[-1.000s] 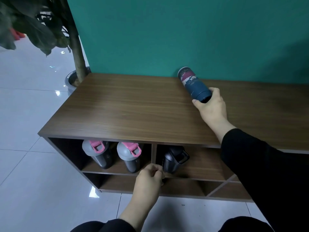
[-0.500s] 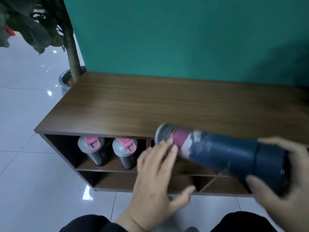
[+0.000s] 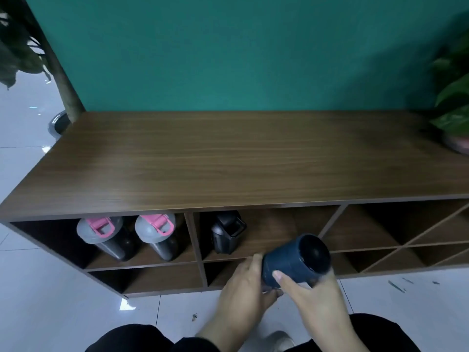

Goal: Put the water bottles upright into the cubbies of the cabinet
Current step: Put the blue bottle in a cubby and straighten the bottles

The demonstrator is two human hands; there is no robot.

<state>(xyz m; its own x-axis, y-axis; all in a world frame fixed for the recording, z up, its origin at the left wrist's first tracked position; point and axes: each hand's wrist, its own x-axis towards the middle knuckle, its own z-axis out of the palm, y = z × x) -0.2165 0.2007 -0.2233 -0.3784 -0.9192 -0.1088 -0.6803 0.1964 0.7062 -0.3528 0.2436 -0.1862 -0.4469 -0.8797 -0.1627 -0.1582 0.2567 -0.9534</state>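
Both hands hold a dark blue bottle (image 3: 295,260) in front of the wooden cabinet (image 3: 228,168), low before the middle cubbies. It is tilted, one round end facing me. My left hand (image 3: 243,285) grips its lower part and my right hand (image 3: 309,290) wraps its near side. Two grey bottles with pink lids (image 3: 104,235) (image 3: 157,232) stand upright in the upper left cubby. A black bottle (image 3: 225,231) stands upright at the left of the upper middle cubby.
A potted tree trunk (image 3: 64,97) stands at the cabinet's left end and a leafy pot plant (image 3: 454,115) sits on its right end. White floor tiles (image 3: 38,301) lie in front. The right cubbies have diagonal dividers (image 3: 411,242).
The blue bottle has come off the cabinet top and down in front of the cubbies. My left hand has joined the right on it, and the bottle has turned end-on.
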